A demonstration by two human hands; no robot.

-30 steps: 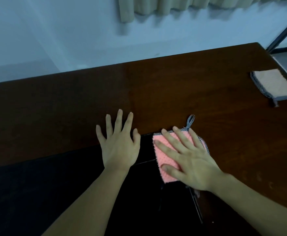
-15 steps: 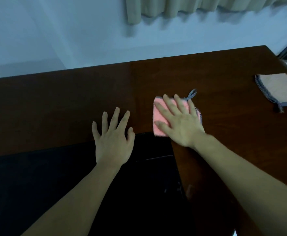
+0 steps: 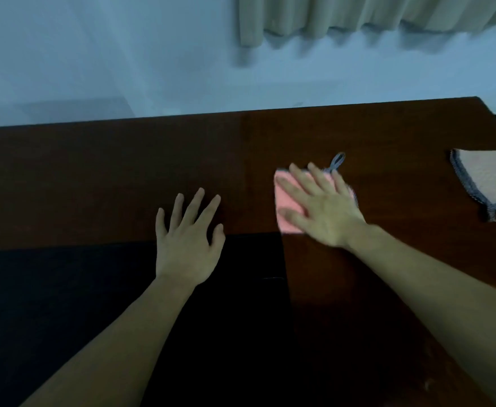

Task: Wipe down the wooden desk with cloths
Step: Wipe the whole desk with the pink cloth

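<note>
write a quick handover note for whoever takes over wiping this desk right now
Right hand: flat, fingers straight, pressing the pink cloth on the wooden desk, mid-wipe near the middle.
Left hand: open, resting at the desk's front edge, holding nothing.
Second, beige cloth lies unused at the right edge.
Done: cannot tell which areas are wiped.
Left: probably most of the surface.

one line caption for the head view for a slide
Right hand presses a pink cloth flat on the wooden desk; left hand rests open beside it.
</note>
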